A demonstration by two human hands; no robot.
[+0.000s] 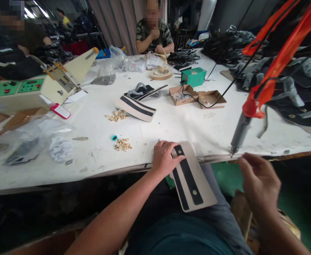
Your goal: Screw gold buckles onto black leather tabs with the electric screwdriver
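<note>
My left hand [167, 157] grips the upper edge of a beige panel [207, 193], its thumb pressed over a black strip. The panel lies tilted across my lap, against the table's front edge. Two black strips run along it, and the wider strap [188, 177] carries two round metal studs. My right hand [260, 180] is raised to the right of the panel, fingers curled and slightly blurred; anything between the fingertips is too small to make out. Just left of and above those fingertips, the tip of a grey electric screwdriver [241, 132] hangs down, wrapped in orange material higher up.
Gold hardware piles [123, 144] and a turquoise ring [114, 137] lie on the white table [91, 124]. Behind are another beige panel [138, 109], cardboard trays [183, 95], a green box [193, 76] and tape rolls [160, 73]. Black pieces [301, 95] are stacked right. A person [154, 35] sits opposite.
</note>
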